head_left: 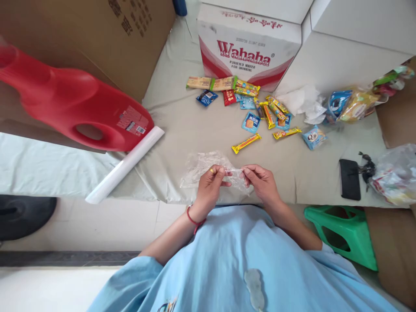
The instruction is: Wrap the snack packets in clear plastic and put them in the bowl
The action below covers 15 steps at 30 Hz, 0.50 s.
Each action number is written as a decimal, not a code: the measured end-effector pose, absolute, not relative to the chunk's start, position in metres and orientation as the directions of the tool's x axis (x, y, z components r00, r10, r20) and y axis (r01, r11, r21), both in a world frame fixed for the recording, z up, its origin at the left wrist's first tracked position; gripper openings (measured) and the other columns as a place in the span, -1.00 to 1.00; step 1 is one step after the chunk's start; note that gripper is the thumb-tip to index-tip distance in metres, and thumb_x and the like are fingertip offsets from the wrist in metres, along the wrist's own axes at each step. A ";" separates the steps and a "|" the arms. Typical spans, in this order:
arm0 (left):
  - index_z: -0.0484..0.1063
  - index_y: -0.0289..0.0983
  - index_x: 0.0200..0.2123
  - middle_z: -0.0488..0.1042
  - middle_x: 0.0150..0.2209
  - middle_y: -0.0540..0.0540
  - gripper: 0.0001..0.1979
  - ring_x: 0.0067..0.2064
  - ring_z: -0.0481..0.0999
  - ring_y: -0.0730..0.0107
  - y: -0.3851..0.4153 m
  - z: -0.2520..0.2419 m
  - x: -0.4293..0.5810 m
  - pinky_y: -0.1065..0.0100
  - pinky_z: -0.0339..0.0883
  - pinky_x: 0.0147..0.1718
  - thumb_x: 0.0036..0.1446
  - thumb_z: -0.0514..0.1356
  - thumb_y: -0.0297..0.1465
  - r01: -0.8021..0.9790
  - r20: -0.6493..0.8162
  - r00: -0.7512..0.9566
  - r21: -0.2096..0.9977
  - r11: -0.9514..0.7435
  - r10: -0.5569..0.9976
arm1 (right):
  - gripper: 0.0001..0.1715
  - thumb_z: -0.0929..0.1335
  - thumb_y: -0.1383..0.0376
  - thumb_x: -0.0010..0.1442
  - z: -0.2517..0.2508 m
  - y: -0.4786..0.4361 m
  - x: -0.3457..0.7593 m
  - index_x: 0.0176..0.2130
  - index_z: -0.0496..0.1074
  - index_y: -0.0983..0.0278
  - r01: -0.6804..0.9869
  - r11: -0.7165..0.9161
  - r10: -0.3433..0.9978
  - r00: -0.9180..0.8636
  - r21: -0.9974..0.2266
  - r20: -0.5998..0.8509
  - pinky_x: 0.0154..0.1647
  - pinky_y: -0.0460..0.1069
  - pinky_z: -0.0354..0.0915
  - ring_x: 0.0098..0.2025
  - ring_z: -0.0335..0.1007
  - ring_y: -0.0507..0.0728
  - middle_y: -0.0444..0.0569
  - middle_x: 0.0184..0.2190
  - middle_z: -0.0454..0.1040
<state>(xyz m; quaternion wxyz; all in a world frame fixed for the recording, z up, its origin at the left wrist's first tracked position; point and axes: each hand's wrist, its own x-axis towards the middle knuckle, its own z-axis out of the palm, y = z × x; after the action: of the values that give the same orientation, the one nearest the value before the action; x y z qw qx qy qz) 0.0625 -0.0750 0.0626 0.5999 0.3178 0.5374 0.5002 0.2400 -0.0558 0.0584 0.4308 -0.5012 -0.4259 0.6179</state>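
A clear plastic bag [200, 167] lies crumpled at the table's front edge, partly behind my hands. My left hand [212, 184] pinches its upper edge between thumb and forefinger. A short way to the right, my right hand [260, 180] pinches the same plastic, which is pulled into a thin strand between the two hands. Beyond the bag lies a yellow snack stick packet [246, 143], touched by neither hand. Farther back several small wrapped snacks are scattered, among them a blue packet [251, 122] and a dark blue packet [206, 98].
A white Wahaha carton [248, 47] stands at the back. To the left are a large red jug [81, 104] and a white roll [125, 164]. At right lie a black phone [350, 179], keys [367, 168] and a filled plastic bag [398, 173]. A green stool [344, 234] stands below.
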 end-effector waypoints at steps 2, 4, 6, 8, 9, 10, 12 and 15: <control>0.43 -0.24 -0.37 0.50 -0.32 -0.05 -0.56 -0.22 0.55 0.36 -0.077 0.062 0.062 0.45 0.49 -0.42 0.19 0.31 0.04 -0.279 -0.342 -0.090 0.910 0.305 0.936 | -0.69 0.49 0.02 0.22 0.058 -0.055 0.238 -0.24 0.62 0.20 -0.114 -0.273 0.958 -0.117 -0.955 -0.260 -0.48 -0.06 0.32 -0.52 0.32 0.00 -0.14 -0.44 0.52; 0.40 -0.23 -0.39 0.47 -0.37 -0.03 -0.54 -0.30 0.52 0.41 -0.077 0.062 0.061 0.47 0.43 -0.48 0.18 0.32 0.05 -0.319 -0.358 -0.088 0.894 0.315 0.929 | -0.71 0.49 0.03 0.23 0.057 -0.056 0.237 -0.24 0.63 0.20 -0.106 -0.262 0.962 -0.106 -0.959 -0.251 -0.48 -0.06 0.30 -0.51 0.31 0.00 -0.15 -0.46 0.50; 0.37 -0.23 -0.41 0.45 -0.40 -0.01 -0.54 -0.36 0.49 0.44 -0.076 0.063 0.060 0.48 0.37 -0.52 0.17 0.32 0.04 -0.363 -0.372 -0.073 0.874 0.322 0.926 | -0.73 0.48 0.05 0.25 0.055 -0.056 0.237 -0.24 0.63 0.19 -0.088 -0.235 0.970 -0.091 -0.968 -0.227 -0.47 -0.06 0.29 -0.51 0.31 0.00 -0.16 -0.49 0.46; 0.34 -0.23 -0.43 0.44 -0.42 0.00 -0.56 -0.38 0.47 0.45 -0.072 0.065 0.057 0.49 0.33 -0.54 0.18 0.31 0.01 -0.395 -0.381 -0.070 0.859 0.325 0.922 | -0.77 0.47 0.08 0.28 0.053 -0.056 0.238 -0.24 0.64 0.18 -0.060 -0.192 0.980 -0.069 -0.980 -0.188 -0.46 -0.06 0.29 -0.51 0.29 -0.01 -0.16 -0.46 0.45; 0.33 -0.23 -0.45 0.43 -0.43 0.00 -0.57 -0.39 0.47 0.46 -0.070 0.066 0.055 0.50 0.31 -0.54 0.18 0.31 -0.02 -0.403 -0.387 -0.078 0.855 0.326 0.919 | -0.78 0.47 0.09 0.29 0.053 -0.056 0.240 -0.24 0.65 0.17 -0.039 -0.165 0.985 -0.056 -0.986 -0.163 -0.45 -0.06 0.29 -0.50 0.30 -0.01 -0.15 -0.41 0.47; 0.32 -0.23 -0.46 0.44 -0.42 0.00 -0.59 -0.39 0.46 0.47 -0.068 0.067 0.053 0.50 0.29 -0.54 0.18 0.31 -0.05 -0.408 -0.396 -0.092 0.852 0.328 0.914 | -0.80 0.47 0.11 0.29 0.053 -0.056 0.241 -0.23 0.65 0.16 -0.014 -0.135 0.990 -0.045 -0.991 -0.134 -0.44 -0.06 0.29 -0.47 0.30 -0.01 -0.13 -0.36 0.48; 0.32 -0.23 -0.46 0.44 -0.42 -0.01 -0.62 -0.40 0.46 0.47 -0.064 0.067 0.047 0.51 0.26 -0.56 0.16 0.32 -0.10 -0.403 -0.419 -0.113 0.848 0.344 0.901 | -0.84 0.47 0.14 0.30 0.055 -0.056 0.243 -0.21 0.66 0.14 0.042 -0.070 0.997 -0.031 -0.997 -0.072 -0.43 -0.06 0.30 -0.41 0.34 0.01 -0.10 -0.29 0.49; 0.40 -0.24 -0.42 0.46 -0.40 -0.04 -0.63 -0.39 0.47 0.45 -0.062 0.067 0.041 0.50 0.22 -0.58 0.16 0.29 -0.06 -0.365 -0.460 -0.047 0.834 0.413 0.887 | -0.87 0.46 0.19 0.32 0.058 -0.058 0.244 -0.18 0.66 0.13 0.138 0.026 0.999 -0.038 -0.990 0.020 -0.38 -0.04 0.33 -0.33 0.41 0.05 -0.07 -0.28 0.50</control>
<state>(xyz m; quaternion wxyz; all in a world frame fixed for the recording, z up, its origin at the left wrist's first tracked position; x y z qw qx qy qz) 0.0409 -0.0624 0.0670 0.6461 0.2425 0.5378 0.4843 0.2441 -0.0579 0.0584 0.4605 -0.5186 -0.5483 0.4673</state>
